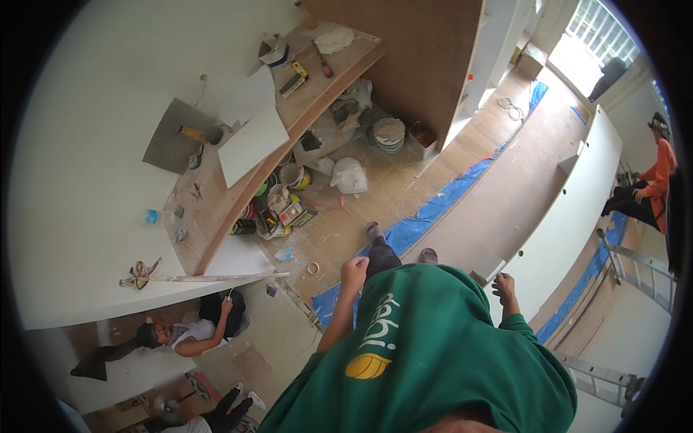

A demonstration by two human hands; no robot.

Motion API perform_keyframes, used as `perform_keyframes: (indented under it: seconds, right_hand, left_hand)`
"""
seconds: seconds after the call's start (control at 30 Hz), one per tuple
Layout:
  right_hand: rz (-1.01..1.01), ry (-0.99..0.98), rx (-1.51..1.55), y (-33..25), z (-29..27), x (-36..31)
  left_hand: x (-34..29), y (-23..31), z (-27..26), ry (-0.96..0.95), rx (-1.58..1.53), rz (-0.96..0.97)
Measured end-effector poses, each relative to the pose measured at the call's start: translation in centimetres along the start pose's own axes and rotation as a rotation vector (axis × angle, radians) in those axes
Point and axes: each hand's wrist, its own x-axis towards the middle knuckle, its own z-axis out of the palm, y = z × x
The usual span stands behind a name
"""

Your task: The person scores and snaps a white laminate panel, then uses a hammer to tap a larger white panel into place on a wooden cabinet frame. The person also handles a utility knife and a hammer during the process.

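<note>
My left hand [354,274] hangs beside my dark trouser leg, its fingers curled in and nothing showing from them. On the other side, my right hand [504,287] hangs with its fingers loosely bent and apart, holding nothing I can see. It is nearest to a long white panel [570,224] with several dark round holes along its edge. Close to those fingers, a small grey and white piece [489,273] sits at the panel's near end; what it is I cannot tell. Whether my fingers touch it is unclear.
A wooden counter [328,83] holds tools and white sheets; buckets [292,175] and a white bag [349,176] stand below. Blue sheeting [433,213] edges the floor board. A ladder [639,274] is at right. People are at lower left [195,335] and far right [653,184].
</note>
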Motion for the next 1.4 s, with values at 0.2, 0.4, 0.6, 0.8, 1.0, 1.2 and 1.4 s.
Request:
perform_keyframes:
  seconds: [0.2, 0.4, 0.6, 0.8, 1.0, 1.2, 1.4]
  right_hand:
    - [0.004, 0.050, 0.017, -2.1, 5.2, 3.8]
    - [-0.116, 0.206, -0.134, -8.1, 15.5, 0.9]
    - [-0.124, 0.496, 0.045, -6.1, 16.2, -3.0]
    - [0.036, 0.600, 0.380, -6.0, 13.0, -1.4]
    - [-0.049, 0.639, 0.155, -9.6, 7.4, 3.0]
    - [0.030, 0.672, 0.226, -2.2, -2.2, 6.3]
    - [0.446, 0.617, 0.622, -6.0, -5.6, 0.9]
  left_hand:
    - [11.6, 3.0, -2.7, -0.018, -0.164, 0.123]
    - [21.1, -0.5, -4.0, -0.427, 0.105, -0.094]
    - [26.3, 5.9, -4.8, -0.813, 0.611, 0.121]
    - [32.8, 16.5, 6.4, -0.858, 0.610, 0.334]
    - [34.9, 29.0, 22.3, -0.743, 0.247, 0.288]
    - [38.3, 41.6, 36.6, -0.848, 0.216, 0.345]
    - [50.0, 48.0, 45.9, -0.663, -0.444, -0.245]
